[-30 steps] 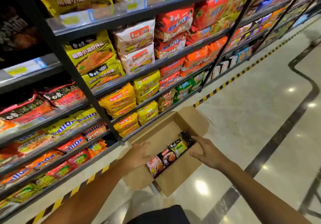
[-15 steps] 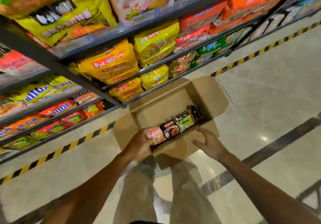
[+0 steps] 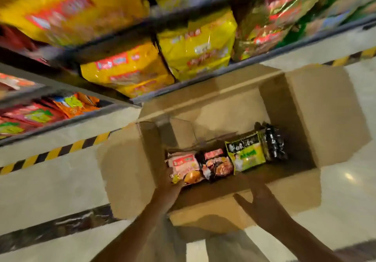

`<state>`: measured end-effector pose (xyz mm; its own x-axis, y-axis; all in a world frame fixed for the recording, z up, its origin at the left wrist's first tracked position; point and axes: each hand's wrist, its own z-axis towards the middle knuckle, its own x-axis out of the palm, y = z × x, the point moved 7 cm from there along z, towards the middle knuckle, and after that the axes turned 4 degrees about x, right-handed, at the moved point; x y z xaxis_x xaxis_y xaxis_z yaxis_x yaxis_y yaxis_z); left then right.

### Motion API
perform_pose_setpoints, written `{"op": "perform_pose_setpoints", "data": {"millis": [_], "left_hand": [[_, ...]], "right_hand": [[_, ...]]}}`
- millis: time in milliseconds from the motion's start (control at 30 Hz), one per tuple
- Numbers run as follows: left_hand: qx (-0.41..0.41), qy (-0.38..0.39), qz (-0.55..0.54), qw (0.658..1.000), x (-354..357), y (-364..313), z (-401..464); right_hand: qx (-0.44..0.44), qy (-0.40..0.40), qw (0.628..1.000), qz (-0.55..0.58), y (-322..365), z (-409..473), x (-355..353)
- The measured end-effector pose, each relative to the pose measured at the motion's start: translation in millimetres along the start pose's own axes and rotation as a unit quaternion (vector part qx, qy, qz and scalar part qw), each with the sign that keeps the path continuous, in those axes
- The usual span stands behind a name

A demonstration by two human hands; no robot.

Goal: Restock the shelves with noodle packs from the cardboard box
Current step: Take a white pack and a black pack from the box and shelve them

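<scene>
A row of noodle packs (image 3: 225, 156) is being shown inside the open cardboard box (image 3: 317, 119) on the floor (image 3: 50, 184), its long axis running from lower left to upper right along the box's near wall, printed faces upward. The pink pack (image 3: 183, 163) at the left end is being touched by the left hand (image 3: 169, 188); whether its fingers are being closed round it cannot be told. The right hand (image 3: 262, 202) is being held over the near flap, fingers spread wide, holding nothing. Yellow packs (image 3: 195, 44) are being displayed on the shelves (image 3: 183, 86) above.

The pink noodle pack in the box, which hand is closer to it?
Left. The left hand touches the pink noodle pack at its near edge; the right hand hovers apart, further right.
</scene>
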<state>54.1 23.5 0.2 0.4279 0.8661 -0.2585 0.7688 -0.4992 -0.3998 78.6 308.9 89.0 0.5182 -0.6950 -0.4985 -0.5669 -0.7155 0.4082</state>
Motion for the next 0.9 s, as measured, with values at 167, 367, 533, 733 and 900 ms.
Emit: {"op": "perform_pose_setpoints", "data": {"millis": [167,367,533,733,900], "left_hand": [[-0.057,-0.060,-0.039,0.996,22,41,86],[-0.142,-0.115,-0.057,0.982,40,66,125],[-0.148,-0.135,-0.054,0.978,47,78,128],[-0.100,-0.158,0.060,0.981,53,76,90],[-0.054,-0.159,0.067,0.984,51,67,78]], "right_hand": [[-0.024,0.044,0.996,0.075,-47,62,49],[0.013,0.080,0.980,0.180,-67,81,78],[0.002,0.088,0.991,0.103,-70,90,83],[0.027,0.082,0.990,0.107,-66,96,85],[0.068,0.089,0.988,0.109,-67,105,98]]}}
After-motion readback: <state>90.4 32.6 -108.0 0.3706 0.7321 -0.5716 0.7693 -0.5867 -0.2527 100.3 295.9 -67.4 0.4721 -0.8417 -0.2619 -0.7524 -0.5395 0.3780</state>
